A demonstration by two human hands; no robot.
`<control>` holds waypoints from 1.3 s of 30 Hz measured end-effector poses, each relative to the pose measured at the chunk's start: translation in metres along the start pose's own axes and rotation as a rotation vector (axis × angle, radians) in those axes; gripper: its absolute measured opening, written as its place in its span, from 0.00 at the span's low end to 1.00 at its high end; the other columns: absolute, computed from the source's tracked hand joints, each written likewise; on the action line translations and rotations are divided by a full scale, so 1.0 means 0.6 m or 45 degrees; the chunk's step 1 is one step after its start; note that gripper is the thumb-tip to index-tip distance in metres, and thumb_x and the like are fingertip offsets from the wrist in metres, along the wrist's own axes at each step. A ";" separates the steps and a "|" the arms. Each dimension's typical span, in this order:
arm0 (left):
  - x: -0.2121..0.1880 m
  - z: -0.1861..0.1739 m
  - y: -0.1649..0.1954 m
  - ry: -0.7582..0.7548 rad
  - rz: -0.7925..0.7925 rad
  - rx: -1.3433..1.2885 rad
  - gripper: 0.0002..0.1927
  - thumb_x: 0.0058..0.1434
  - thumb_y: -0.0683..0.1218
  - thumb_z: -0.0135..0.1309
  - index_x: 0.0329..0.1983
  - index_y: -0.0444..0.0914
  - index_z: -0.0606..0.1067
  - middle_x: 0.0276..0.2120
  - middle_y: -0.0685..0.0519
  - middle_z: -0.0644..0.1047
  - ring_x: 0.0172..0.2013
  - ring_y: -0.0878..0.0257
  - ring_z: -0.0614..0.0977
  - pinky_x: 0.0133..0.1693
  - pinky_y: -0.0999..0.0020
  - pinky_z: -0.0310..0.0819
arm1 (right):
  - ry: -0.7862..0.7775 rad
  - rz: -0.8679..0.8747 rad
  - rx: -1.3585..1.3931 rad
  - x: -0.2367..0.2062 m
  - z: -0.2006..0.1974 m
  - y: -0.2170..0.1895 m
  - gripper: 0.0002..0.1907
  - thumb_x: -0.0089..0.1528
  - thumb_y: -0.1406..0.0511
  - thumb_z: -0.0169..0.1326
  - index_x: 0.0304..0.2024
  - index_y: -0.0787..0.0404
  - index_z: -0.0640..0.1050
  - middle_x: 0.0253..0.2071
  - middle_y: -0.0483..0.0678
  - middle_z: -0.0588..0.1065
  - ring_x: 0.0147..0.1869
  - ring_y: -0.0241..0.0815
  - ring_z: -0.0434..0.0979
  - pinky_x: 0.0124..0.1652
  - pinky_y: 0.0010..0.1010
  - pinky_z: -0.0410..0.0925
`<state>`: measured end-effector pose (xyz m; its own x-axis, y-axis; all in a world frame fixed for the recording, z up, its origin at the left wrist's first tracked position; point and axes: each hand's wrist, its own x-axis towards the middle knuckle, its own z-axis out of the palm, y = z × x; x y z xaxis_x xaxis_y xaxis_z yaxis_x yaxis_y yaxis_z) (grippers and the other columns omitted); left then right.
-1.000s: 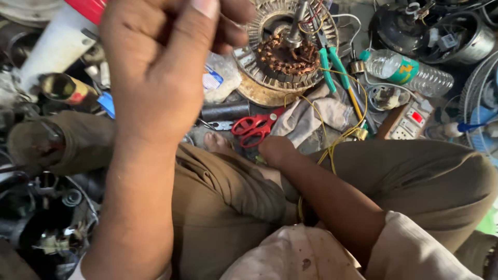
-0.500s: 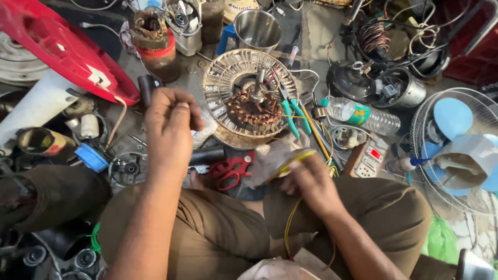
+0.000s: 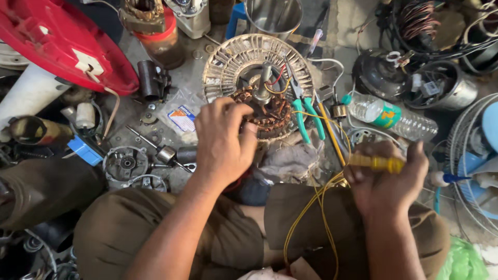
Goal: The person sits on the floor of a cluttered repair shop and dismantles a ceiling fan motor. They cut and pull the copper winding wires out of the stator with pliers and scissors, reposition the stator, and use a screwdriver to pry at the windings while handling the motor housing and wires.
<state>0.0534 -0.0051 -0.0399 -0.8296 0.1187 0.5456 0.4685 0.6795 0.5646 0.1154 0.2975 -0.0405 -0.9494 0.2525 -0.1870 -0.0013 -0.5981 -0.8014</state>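
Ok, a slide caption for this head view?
Left hand on a fan motor's copper winding; right hand holding a yellow-handled tool.

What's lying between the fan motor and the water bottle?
In the head view, green-handled pliers lie between the fan motor and the water bottle, with a yellow wire alongside.

My left hand [image 3: 223, 142] is stretched forward from a bare forearm that runs up from the lower left, back of the hand toward me, fingers curled loosely downward with the knuckles bent and the thumb tucked to the inner side. My right hand [image 3: 386, 184] sits nearer to me on the right, its wrist rising from the bottom edge, fingers clenched in a firm fist. Both hands are well apart, above my bent knees.
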 end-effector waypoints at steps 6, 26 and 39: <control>-0.005 0.030 0.003 -0.193 0.061 0.073 0.32 0.49 0.55 0.70 0.54 0.39 0.74 0.56 0.45 0.66 0.58 0.43 0.66 0.61 0.39 0.53 | -0.072 0.080 -0.292 0.068 0.085 0.035 0.07 0.66 0.62 0.56 0.40 0.59 0.73 0.35 0.48 0.71 0.36 0.39 0.75 0.46 0.37 0.78; 0.000 0.050 -0.010 -0.222 -0.165 -0.051 0.37 0.47 0.48 0.73 0.59 0.41 0.71 0.57 0.44 0.66 0.56 0.42 0.67 0.57 0.45 0.64 | -0.141 -0.033 -0.941 0.056 0.118 0.086 0.14 0.65 0.62 0.59 0.44 0.68 0.74 0.38 0.52 0.80 0.40 0.39 0.81 0.43 0.31 0.75; -0.004 0.050 -0.017 -0.219 -0.119 -0.034 0.32 0.48 0.51 0.74 0.54 0.43 0.73 0.55 0.47 0.67 0.57 0.44 0.68 0.58 0.46 0.60 | 0.048 0.118 -0.485 0.055 0.070 0.109 0.18 0.71 0.57 0.52 0.48 0.68 0.78 0.31 0.49 0.73 0.35 0.40 0.75 0.40 0.33 0.71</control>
<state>0.0416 0.0095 -0.0654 -0.9085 0.1792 0.3775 0.3929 0.6741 0.6254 0.0707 0.2348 -0.0749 -0.9278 0.2423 -0.2837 0.2077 -0.2962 -0.9323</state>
